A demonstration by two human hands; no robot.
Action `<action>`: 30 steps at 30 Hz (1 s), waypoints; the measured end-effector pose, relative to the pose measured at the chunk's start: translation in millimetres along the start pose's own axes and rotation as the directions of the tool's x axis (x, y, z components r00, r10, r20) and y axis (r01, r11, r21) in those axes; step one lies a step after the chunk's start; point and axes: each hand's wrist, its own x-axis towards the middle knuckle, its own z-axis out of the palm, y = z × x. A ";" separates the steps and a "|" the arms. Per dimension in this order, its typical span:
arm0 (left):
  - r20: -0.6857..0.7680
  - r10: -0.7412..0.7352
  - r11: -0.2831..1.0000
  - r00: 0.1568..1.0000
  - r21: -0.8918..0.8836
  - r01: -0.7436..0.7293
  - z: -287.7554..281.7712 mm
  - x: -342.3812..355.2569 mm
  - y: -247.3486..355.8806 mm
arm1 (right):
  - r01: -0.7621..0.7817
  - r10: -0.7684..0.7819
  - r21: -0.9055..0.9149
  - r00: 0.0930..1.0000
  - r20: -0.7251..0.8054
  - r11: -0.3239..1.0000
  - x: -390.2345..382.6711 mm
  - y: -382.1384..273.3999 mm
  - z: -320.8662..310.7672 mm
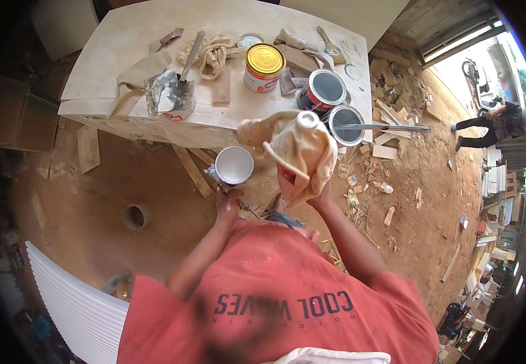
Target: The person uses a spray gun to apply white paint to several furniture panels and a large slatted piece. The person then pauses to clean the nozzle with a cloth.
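Left hand (229, 199): curled around the lower side of a cup, near the middle of the frame.
Right hand (322, 197): closed under a cloth-wrapped container, right of centre; most of its fingers are hidden, so their exact grip cannot be told.
Cup (234, 165): round-mouthed, smeared outside; white shows within, though how full it is cannot be told.
Wrapped container: a beige cloth (311, 145) drapes around it, with a round white cap (307, 120) poking out above and a red patch showing below.
Workbench: a pale, stained tabletop (105, 60) fills the upper middle, its near edge just beyond the hands.
Open cans: two, at the table's right corner; the farther can (326, 87) and the nearer can (346, 125) both show a smooth dark-grey inside. A long metal-grey strip (396, 127) lies across the nearer mouth and juts out to the right, beside the wrapped container.
Lidded can (264, 68): upright, shut under a gold lid, upper middle.
Smeared plate (167, 97): carries white paste and sits over a white-and-red can (179, 114), upper left of centre; a scraper handle (193, 51) sticks up from it.
Table clutter: crumpled rags (214, 54), a wood block (221, 88) and a paintbrush (331, 45) along the upper middle.
Ground: brown earth, with a short pipe section (136, 216) at left and wood scraps (385, 151) strewn at right.
Edges: a white corrugated sheet (74, 303) at lower left; another person (496, 121) at upper right, well apart.
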 end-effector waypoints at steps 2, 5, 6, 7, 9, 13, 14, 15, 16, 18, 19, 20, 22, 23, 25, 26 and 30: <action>-0.031 -0.002 0.997 1.000 -0.080 0.000 -14.9 -3.5 -6.3 | 0.253 -0.251 -0.299 0.967 0.048 0.920 34.1 17.4 15.0; 0.025 -0.097 0.968 0.995 -0.232 0.101 -24.7 -15.2 12.6 | 0.418 -0.458 -0.285 0.884 -0.092 0.863 88.3 3.3 57.4; 0.030 -0.089 0.970 0.996 -0.224 0.094 -26.6 -18.6 17.7 | 0.410 -0.455 -0.306 0.886 -0.090 0.859 104.1 -8.5 69.7; 0.036 -0.082 0.972 0.996 -0.218 0.088 -27.4 -22.7 22.0 | 0.402 -0.451 -0.327 0.888 -0.088 0.855 118.3 -19.7 81.7; -0.032 -0.075 0.971 0.997 -0.229 0.066 -23.9 -32.7 30.3 | 0.386 -0.430 -0.274 0.894 -0.123 0.881 140.9 -30.1 108.2; 0.011 -0.099 0.974 0.995 -0.203 0.099 -27.5 -40.7 41.4 | 0.478 -0.611 -0.493 0.778 -0.148 0.727 157.2 10.6 134.8; 0.031 -0.102 0.978 0.994 -0.182 0.106 -30.0 -40.5 40.3 | 0.493 -0.703 -0.648 0.705 -0.093 0.580 158.0 24.3 135.8; 0.053 -0.113 0.979 0.992 -0.165 0.120 -31.9 -42.7 40.7 | 0.472 -0.619 -0.494 0.763 -0.186 0.730 155.1 25.2 140.1; 0.069 -0.129 0.977 0.989 -0.162 0.139 -32.4 -41.8 41.1 | 0.446 -0.577 -0.485 0.801 -0.158 0.752 155.6 25.6 144.0; 0.090 -0.175 0.969 0.981 -0.164 0.187 -33.5 -42.9 46.9 | 0.387 -0.486 -0.471 0.867 -0.106 0.793 155.7 23.3 145.0; 0.092 -0.197 0.963 0.976 -0.166 0.210 -32.4 -43.1 51.8 | 0.400 -0.471 -0.435 0.880 -0.064 0.807 153.5 21.4 139.9; 0.093 -0.224 0.957 0.970 -0.165 0.237 -31.9 -45.4 56.8 | 0.410 -0.455 -0.398 0.890 -0.023 0.821 148.0 20.1 134.3; 0.090 -0.253 0.950 0.963 -0.162 0.265 -28.3 -43.8 65.0 | 0.414 -0.429 -0.368 0.902 0.045 0.833 141.9 6.0 123.4; 0.078 -0.259 0.949 0.963 -0.162 0.269 -30.2 -42.1 62.5 | 0.407 -0.412 -0.374 0.909 0.070 0.834 136.4 -1.4 120.1; 0.074 -0.258 0.949 0.963 -0.170 0.267 -38.9 -36.4 49.8 | 0.384 -0.427 -0.383 0.904 -0.029 0.840 125.2 -7.3 115.0; 0.075 -0.248 0.951 0.966 -0.173 0.258 -37.2 -34.8 48.6 | 0.369 -0.456 -0.389 0.875 -0.159 0.844 120.8 -2.7 108.7; 0.200 -0.249 0.954 0.947 -0.115 0.276 -46.1 -19.9 30.3 | 0.064 -0.286 -0.802 0.948 -0.137 0.594 116.6 15.8 92.8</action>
